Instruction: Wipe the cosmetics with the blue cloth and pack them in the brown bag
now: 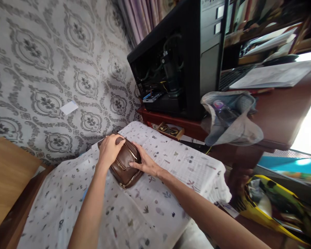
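Note:
A small brown leather bag (122,158) with gold-coloured zips lies on a white patterned cloth (168,207). My left hand (111,148) grips its upper left side, with the thumb reaching over the top and the other fingers partly hidden behind it. Along the bag's right side, my right hand (145,162) holds on, its thumb lying across the front and its fingers at the far edge. The zips look closed where they show. What is inside the bag cannot be seen.
Beyond the cloth, a black computer case (189,62) stands on a reddish-brown desk (277,117). A bag with a plastic bottle (224,112) hangs at the desk's edge. An open drawer (181,134) juts out below. A yellow-edged bag (269,214) sits at lower right.

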{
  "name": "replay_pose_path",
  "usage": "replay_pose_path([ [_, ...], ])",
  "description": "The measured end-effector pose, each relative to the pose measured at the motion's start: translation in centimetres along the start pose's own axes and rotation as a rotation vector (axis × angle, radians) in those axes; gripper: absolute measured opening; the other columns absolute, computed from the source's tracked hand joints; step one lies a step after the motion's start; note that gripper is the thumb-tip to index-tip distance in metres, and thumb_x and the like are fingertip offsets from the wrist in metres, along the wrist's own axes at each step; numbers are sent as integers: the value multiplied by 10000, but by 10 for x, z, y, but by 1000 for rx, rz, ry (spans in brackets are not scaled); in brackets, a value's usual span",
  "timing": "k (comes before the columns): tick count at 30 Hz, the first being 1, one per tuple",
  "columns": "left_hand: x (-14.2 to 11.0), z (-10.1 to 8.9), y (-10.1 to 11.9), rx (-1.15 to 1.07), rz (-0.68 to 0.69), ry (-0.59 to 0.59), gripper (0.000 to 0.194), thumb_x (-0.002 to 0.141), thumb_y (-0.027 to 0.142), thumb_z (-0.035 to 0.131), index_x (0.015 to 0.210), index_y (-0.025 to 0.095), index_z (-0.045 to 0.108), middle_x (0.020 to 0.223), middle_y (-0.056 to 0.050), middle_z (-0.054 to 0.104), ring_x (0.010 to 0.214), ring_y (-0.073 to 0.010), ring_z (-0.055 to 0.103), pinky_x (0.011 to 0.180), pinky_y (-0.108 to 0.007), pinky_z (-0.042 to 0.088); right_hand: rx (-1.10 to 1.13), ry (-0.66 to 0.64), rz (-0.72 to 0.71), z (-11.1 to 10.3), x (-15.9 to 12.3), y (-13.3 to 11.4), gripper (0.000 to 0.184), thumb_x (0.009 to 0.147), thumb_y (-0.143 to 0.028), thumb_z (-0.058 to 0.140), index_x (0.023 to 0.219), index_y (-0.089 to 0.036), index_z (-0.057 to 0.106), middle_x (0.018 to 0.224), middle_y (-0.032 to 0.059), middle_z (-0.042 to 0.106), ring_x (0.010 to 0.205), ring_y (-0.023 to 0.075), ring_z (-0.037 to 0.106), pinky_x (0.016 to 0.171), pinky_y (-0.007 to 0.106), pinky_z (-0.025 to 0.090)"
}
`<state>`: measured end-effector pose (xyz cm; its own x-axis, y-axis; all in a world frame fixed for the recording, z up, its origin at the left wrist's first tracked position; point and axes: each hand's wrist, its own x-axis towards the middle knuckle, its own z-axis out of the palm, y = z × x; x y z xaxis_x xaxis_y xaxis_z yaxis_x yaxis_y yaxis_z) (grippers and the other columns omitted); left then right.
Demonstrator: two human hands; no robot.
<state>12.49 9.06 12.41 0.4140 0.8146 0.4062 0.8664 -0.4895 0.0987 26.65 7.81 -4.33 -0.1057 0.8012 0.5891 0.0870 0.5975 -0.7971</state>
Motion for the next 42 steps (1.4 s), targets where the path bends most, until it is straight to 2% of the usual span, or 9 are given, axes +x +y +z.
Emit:
replay_pose_path([
  [4,6,4,-2,-15,-98,42,246,932,353,546,909,207,743,830,-55,749,779,-217,651,726,-290,436,-49,16,-2,0,0,-1,970,837,-671,653,1578,-206,233,1590,174,345,1471,327,336,1224,518,273],
  [8,3,10,-6,-145,-116,90,254,904,361,566,853,183,739,790,-46,745,727,-199,643,695,-276,434,-79,38,8,2,1,1,991,835,-703,630,1575,-168,244,1574,192,368,1460,330,355,1221,512,279],
  [16,-9,16,-5,-285,3,116,270,879,387,577,880,182,754,914,-59,769,848,-212,684,842,-301,481,-75,62,-4,5,2,1,924,846,-657,653,1563,-215,273,1562,166,398,1451,330,367,1217,536,283],
  [23,-11,-4,-27,-198,-31,75,342,890,461,561,1051,200,713,1016,-62,760,912,-221,662,852,-317,474,-31,30,23,2,1,-4,1001,801,-629,719,1570,-213,233,1585,180,342,1467,326,343,1227,535,259],
  [26,-17,-13,-40,-69,-74,31,279,855,461,578,835,200,674,821,-29,712,750,-189,605,705,-283,432,-54,10,36,2,1,-4,1062,779,-643,731,1580,-192,198,1604,200,296,1492,337,297,1239,541,227],
  [29,-24,-17,-45,36,-131,37,340,863,462,544,635,212,520,624,7,576,607,-159,489,592,-272,332,-77,8,26,4,1,-2,1067,782,-651,723,1581,-183,193,1594,201,313,1493,337,298,1244,537,223],
  [32,-29,-16,-43,49,-169,69,345,870,450,524,621,219,462,596,15,547,583,-153,455,571,-269,294,-95,24,34,6,2,2,1070,776,-658,725,1583,-197,195,1585,190,334,1486,346,315,1240,544,236],
  [37,-31,-11,-40,-89,-188,53,280,848,401,508,640,214,496,610,13,601,587,-150,490,597,-258,335,-143,49,19,8,1,6,1045,795,-653,711,1589,-210,197,1575,189,359,1476,358,332,1228,566,252],
  [42,-36,-7,-38,-121,-164,63,283,841,405,515,643,203,510,552,43,491,554,-131,424,570,-255,302,-181,37,7,6,1,3,1021,833,-657,670,1599,-216,160,1580,187,348,1474,358,333,1221,562,270],
])
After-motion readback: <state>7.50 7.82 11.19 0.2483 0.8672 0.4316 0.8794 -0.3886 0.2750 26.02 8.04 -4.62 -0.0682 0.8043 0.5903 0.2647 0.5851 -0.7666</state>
